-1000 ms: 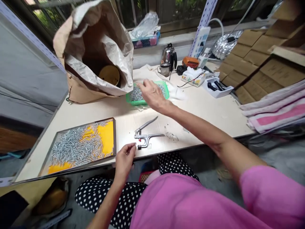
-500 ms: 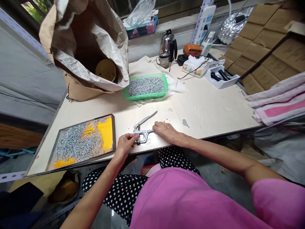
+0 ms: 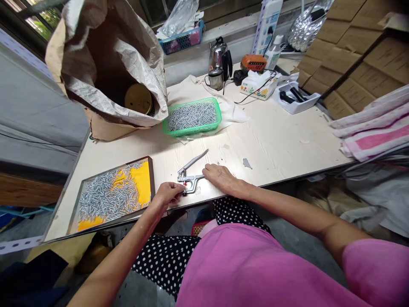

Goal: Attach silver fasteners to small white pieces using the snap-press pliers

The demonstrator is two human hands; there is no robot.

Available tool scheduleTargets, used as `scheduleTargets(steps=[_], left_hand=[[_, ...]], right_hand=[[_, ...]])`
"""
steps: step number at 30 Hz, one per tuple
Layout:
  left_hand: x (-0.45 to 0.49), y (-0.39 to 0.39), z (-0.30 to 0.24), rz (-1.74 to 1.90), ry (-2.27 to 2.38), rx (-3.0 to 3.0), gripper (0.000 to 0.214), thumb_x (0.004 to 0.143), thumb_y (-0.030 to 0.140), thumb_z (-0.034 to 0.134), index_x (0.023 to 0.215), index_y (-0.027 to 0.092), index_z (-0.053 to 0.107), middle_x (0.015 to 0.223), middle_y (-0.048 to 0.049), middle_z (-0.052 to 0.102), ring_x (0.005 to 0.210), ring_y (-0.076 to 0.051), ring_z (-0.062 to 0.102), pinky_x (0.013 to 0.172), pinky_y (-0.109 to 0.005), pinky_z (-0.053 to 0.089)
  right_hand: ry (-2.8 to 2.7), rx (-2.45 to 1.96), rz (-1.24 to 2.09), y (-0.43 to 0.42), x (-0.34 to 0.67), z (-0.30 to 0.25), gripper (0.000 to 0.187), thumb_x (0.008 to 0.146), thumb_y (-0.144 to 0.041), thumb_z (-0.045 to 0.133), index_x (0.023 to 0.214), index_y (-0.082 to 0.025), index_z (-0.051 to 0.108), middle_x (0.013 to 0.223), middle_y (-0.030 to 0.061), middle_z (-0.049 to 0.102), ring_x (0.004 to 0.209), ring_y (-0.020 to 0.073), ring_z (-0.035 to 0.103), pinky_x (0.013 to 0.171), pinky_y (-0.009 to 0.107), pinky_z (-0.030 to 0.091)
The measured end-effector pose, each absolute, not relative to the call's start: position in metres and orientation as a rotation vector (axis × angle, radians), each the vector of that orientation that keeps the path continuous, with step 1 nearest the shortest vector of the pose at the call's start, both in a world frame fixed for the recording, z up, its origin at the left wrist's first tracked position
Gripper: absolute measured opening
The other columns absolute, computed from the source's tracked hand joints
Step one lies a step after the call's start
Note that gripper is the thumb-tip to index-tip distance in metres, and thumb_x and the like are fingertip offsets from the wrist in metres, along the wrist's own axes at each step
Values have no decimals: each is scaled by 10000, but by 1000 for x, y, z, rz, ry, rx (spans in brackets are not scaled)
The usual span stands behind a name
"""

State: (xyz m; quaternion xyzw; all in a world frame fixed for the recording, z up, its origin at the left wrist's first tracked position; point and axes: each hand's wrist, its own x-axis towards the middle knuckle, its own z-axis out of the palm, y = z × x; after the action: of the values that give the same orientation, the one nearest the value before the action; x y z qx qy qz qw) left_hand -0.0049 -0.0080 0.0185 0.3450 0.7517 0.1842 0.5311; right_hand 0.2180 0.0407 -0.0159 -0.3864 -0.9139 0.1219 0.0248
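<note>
A pair of silver snap-fastener pliers (image 3: 192, 182) lies near the table's front edge, its long lever angled up and away. There is a spring by the pivot and a small red piece at the jaw. My right hand (image 3: 220, 177) is closed around the end of the lower handle. At the jaw end, my left hand (image 3: 169, 194) has thumb and fingers pinched together; whatever they hold is too small to make out. Left of that hand is a dark-rimmed tray (image 3: 152, 177) with a yellow bottom, bearing many small silver metal pins (image 3: 107, 196).
A green basket (image 3: 191, 131) full of similar silver pieces stands behind the pliers. A large open paper sack (image 3: 111, 132) rises at the back left. Farther back are a steel kettle (image 3: 218, 53), a metal cup (image 3: 215, 79), a tissue pack (image 3: 255, 86) and a white tray (image 3: 300, 106). Stacked cardboard (image 3: 358, 55) leans at right.
My left fingertips have drawn slightly down along the jaw, leaving more of the red piece visible. My right hand keeps its hold on the handle. The whole view has shifted a little.
</note>
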Motion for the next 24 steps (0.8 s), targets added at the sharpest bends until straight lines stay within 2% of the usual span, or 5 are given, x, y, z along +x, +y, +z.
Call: scheduleTargets(steps=[7, 12, 13, 18, 24], left_hand=[[-7, 3, 24, 282, 1696, 823, 343, 524, 387, 851, 546, 167, 588, 427, 40, 483, 417, -73, 378, 428, -219, 242], [-6, 3, 20, 248, 1764, 788, 336, 520, 374, 865, 567, 164, 607, 431, 32, 512, 427, -89, 423, 435, -215, 294], [-7, 3, 19, 248, 1764, 782, 332, 525, 372, 864, 569, 163, 610, 429, 32, 510, 426, -89, 424, 435, -214, 301], [-8, 0, 19, 273, 1751, 776, 318, 546, 363, 856, 586, 158, 616, 435, 35, 509, 420, -92, 426, 425, -216, 301], [-5, -1, 22, 266, 1749, 787, 372, 531, 400, 874, 554, 161, 589, 430, 40, 490, 413, -83, 406, 426, -216, 263]], right_hand=[[-2808, -1193, 363, 40, 217, -19, 249, 982, -55, 419, 1077, -150, 629, 1065, 117, 636, 887, 206, 545, 637, 319, 324], [-2795, -1147, 482, 44, 223, -16, 169, 982, -154, 523, 1103, -143, 640, 1159, 132, 630, 985, 223, 571, 750, 319, 427], [-2794, -1112, 508, 49, 225, -14, 203, 970, -231, 588, 1144, -138, 635, 1235, 149, 609, 1053, 243, 566, 805, 336, 446], [-2825, -1011, 451, 89, 229, -10, 944, 727, -563, 826, 1472, -129, 440, 1579, 246, 329, 1420, 407, 321, 1079, 544, 354], [-2999, -866, 441, 112, 219, -10, 897, 754, -583, 773, 1422, -69, 465, 1389, 222, 529, 1272, 370, 453, 1050, 524, 368]])
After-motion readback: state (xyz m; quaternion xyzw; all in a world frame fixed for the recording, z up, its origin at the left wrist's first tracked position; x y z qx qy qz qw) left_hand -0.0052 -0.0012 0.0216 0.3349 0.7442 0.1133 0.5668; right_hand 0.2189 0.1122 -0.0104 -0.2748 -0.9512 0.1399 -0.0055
